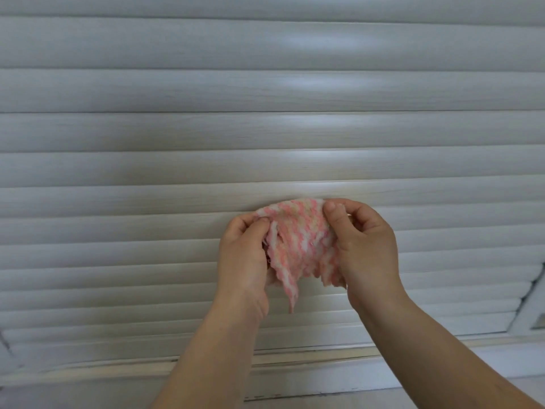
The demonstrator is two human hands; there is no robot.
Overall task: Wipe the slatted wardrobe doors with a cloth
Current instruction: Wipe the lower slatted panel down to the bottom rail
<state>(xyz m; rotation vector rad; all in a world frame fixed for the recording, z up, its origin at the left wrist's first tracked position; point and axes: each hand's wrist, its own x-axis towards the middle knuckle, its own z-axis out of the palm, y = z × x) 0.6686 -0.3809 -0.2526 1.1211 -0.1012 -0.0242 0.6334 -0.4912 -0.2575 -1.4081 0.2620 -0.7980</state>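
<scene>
Cloth (298, 246) between both hands, seemingly off slats (177, 137)

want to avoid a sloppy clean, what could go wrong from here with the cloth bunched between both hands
The pink and white cloth is crumpled between the left hand and right hand, so a wipe may touch little of each slat and skip the grooves. Its loose tail hangs free and might drag or snag on a slat edge.

A home bedroom or closet area, judging by the pale slatted wardrobe door (206, 137)
</scene>
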